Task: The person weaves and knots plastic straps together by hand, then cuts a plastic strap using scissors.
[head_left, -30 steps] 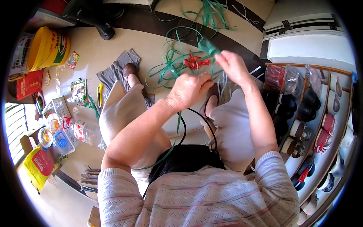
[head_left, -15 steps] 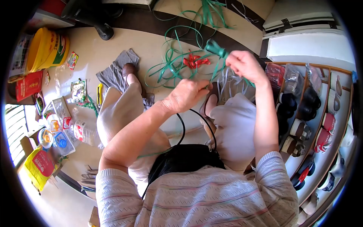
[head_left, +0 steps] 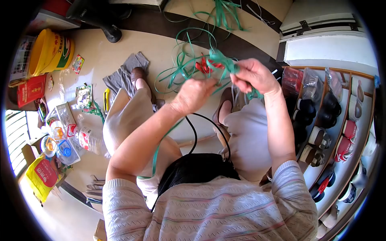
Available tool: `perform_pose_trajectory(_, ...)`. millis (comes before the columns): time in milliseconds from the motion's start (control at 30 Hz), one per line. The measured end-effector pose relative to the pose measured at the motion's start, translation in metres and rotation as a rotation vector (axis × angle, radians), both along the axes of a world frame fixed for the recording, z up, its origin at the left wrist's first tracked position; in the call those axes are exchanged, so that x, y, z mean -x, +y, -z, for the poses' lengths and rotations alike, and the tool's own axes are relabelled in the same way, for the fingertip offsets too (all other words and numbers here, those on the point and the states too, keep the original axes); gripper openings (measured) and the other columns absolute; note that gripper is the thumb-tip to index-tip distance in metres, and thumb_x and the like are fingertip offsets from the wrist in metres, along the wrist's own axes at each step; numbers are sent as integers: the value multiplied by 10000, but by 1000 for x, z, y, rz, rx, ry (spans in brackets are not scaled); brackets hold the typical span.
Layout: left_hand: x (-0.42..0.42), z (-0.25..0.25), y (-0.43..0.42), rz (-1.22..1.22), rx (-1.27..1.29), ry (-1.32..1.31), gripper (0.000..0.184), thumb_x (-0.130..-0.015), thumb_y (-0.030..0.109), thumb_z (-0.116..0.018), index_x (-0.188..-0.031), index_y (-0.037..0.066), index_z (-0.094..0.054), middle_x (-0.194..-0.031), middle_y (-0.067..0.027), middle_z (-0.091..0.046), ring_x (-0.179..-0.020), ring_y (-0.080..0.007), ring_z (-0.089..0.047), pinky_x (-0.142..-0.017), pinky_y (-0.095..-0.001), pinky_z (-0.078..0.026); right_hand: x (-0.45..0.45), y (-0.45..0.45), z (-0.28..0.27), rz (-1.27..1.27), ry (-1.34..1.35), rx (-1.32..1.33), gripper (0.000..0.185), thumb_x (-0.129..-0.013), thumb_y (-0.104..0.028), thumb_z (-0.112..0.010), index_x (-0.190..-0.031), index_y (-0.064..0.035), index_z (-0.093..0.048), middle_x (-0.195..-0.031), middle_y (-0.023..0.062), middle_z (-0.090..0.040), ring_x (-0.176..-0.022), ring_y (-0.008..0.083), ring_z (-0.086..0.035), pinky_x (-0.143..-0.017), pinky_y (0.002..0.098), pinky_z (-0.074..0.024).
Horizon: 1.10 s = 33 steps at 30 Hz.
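Note:
My right hand is closed around a bunched piece made of green plastic strapping, whose looped top is smeared by motion. A tail of it shows below the palm. My left hand is close beside it, fingers pinched on a thin green strap that trails down over my left leg. The exact grip point is hidden by the fingers. On the floor just beyond my hands are loose green strap coils and some red strap pieces.
More green strapping lies farther off. A grey cloth is by my left foot, with a yellow cutter nearby. A shoe rack stands at right. At left are a yellow bucket and plastic bottles.
My right hand and the green bunch have moved left and slightly down. My left hand has shifted a little left, and the green strap over my left leg now bows outward.

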<state>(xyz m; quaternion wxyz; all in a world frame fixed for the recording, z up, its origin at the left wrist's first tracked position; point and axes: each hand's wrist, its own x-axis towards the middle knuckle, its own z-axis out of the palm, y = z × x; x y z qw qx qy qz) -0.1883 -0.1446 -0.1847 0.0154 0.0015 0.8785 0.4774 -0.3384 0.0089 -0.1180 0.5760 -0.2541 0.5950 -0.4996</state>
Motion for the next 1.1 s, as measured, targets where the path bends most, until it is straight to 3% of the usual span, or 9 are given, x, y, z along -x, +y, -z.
perform_pose_trajectory(167,-3,-20,18,172,92,-11,178,-784,114,-583,-955,66,-567,-764,-130,-601,-721,-294,-604,-610,-376,-485,-1,-7,36,81,733,-387,259,-878,-210,-532,-735,-5,-599,-531,31,-533,-423,81,-464,-415,253,-382)
perform_pose_trajectory(233,0,-22,12,197,241,33,162,-779,119,-590,-931,71,-563,-779,-114,-598,-727,-281,-604,-600,-370,-485,-12,-8,49,-133,1074,-402,184,-812,-182,-562,-732,-20,-599,-605,156,-571,-525,261,-548,-534,360,-444)
perform_pose_trajectory(333,8,-12,-9,93,350,143,134,-783,124,-596,-904,70,-572,-820,-99,-593,-734,-279,-600,-597,-368,-484,-26,-10,51,-577,892,-378,192,-812,-182,-562,-726,-16,-601,-608,139,-583,-521,235,-536,-527,326,-433)
perform_pose_trajectory(467,9,-1,-19,-65,159,283,80,-783,156,-593,-840,100,-599,-761,-94,-592,-677,-290,-602,-560,-378,-492,-20,-10,14,-485,102,-174,265,-881,-243,-540,-758,-26,-631,-560,-16,-553,-460,35,-472,-419,194,-358)
perform_pose_trajectory(567,1,4,-11,-24,101,165,94,-784,169,-607,-828,87,-595,-731,-109,-595,-665,-306,-599,-567,-394,-489,-5,1,5,-160,-110,-13,278,-891,-258,-551,-774,-14,-617,-569,-5,-548,-459,35,-467,-403,168,-345)
perform_pose_trajectory(767,2,-3,16,107,296,77,155,-779,138,-587,-889,48,-525,-762,-122,-584,-694,-292,-604,-567,-389,-487,-2,-8,19,49,445,-446,287,-869,-225,-544,-689,-8,-594,-547,14,-547,-460,58,-511,-433,193,-407)
perform_pose_trajectory(900,5,-6,7,121,410,246,159,-739,140,-631,-857,56,-565,-848,-81,-571,-753,-267,-591,-582,-366,-485,-25,-9,45,-238,1163,-345,187,-764,-192,-595,-704,-14,-604,-600,182,-558,-531,262,-576,-529,368,-440)
perform_pose_trajectory(1033,10,-6,2,-48,176,445,130,-764,162,-645,-818,49,-610,-769,-63,-568,-661,-190,-581,-541,-315,-471,-25,-18,32,-376,518,-415,148,-747,-136,-597,-787,4,-623,-619,125,-602,-602,205,-602,-543,341,-456)
perform_pose_trajectory(1100,11,-15,-5,-60,-125,46,166,-812,196,-626,-851,35,-614,-714,-49,-572,-601,-131,-550,-523,-283,-454,-22,-15,22,-344,291,-346,163,-822,-134,-560,-810,21,-608,-614,44,-572,-550,103,-526,-482,272,-413)
